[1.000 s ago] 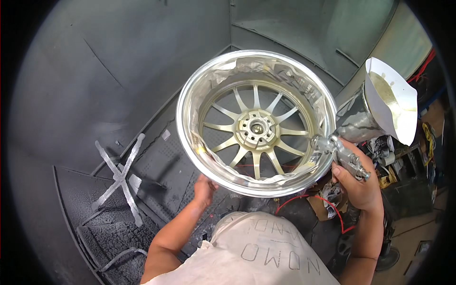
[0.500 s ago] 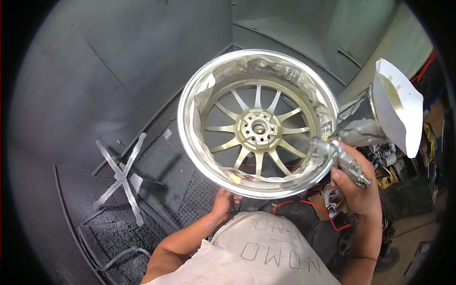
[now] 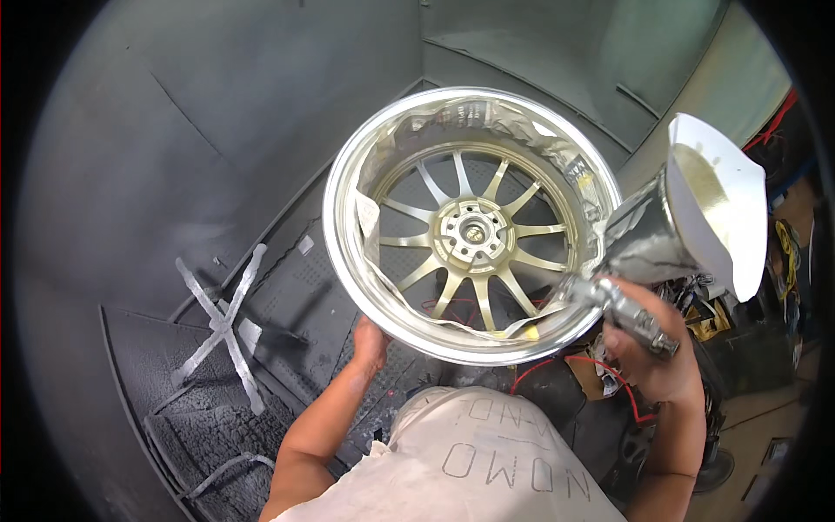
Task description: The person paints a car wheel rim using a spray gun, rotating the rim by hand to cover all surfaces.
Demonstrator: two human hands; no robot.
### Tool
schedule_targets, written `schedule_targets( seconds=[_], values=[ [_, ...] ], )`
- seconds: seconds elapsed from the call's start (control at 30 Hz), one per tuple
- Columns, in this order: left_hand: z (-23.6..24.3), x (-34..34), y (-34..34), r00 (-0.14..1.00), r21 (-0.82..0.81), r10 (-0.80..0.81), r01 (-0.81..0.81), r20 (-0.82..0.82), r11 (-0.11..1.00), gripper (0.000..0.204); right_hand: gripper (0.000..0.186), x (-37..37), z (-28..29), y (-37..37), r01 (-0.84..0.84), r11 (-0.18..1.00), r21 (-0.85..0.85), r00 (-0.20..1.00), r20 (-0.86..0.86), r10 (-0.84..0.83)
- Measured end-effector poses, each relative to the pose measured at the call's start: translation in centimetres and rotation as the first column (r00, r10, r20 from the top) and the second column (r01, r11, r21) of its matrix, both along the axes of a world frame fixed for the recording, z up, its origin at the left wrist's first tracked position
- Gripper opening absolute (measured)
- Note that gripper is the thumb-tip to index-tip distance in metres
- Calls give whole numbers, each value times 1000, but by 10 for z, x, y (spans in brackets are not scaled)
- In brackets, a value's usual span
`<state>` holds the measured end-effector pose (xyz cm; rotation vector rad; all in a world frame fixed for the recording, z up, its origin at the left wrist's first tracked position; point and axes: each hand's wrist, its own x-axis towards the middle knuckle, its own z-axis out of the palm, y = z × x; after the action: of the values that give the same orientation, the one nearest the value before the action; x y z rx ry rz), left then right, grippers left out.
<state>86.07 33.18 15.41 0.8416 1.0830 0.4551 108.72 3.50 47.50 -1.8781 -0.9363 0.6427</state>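
Note:
A pale gold multi-spoke wheel (image 3: pixel 472 228) with a polished rim faces up, its inner barrel lined with crumpled printed paper (image 3: pixel 426 122). My right hand (image 3: pixel 652 348) is closed round a metal spray gun (image 3: pixel 631 313) at the rim's lower right, its nozzle pointing in at the spokes, with a blurred haze there. The gun's silver cup (image 3: pixel 635 217) wears a white paper collar (image 3: pixel 739 217). My left hand (image 3: pixel 370 348) reaches under the lower-left rim, touching or very near it; its fingers are hidden behind the rim. What supports the wheel underneath is hidden.
Grey booth walls (image 3: pixel 217 104) enclose the back and left. A paint-crusted cross-shaped stand (image 3: pixel 222 326) stands lower left on the grey floor (image 3: pixel 287 287). A red hose (image 3: pixel 600 361) runs below the gun, beside piled oddments and cartons (image 3: pixel 713 322) at right.
The wheel's spokes and paper lining have turned round. The gun has dipped slightly. My left hand moved right along the rim, then back left, its fingers now hidden.

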Motion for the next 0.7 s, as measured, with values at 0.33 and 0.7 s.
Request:
schedule_targets(
  seconds=[0.33,0.7],
  values=[
    [-16,3,-85,994,-90,-65,73,86,993,33,53,-3,7,-7,33,999,11,966,-257,-29],
    [-10,-3,-93,775,-313,-629,611,52,727,22,59,24,13,-6,180,980,83,964,-216,-158]
  ],
)
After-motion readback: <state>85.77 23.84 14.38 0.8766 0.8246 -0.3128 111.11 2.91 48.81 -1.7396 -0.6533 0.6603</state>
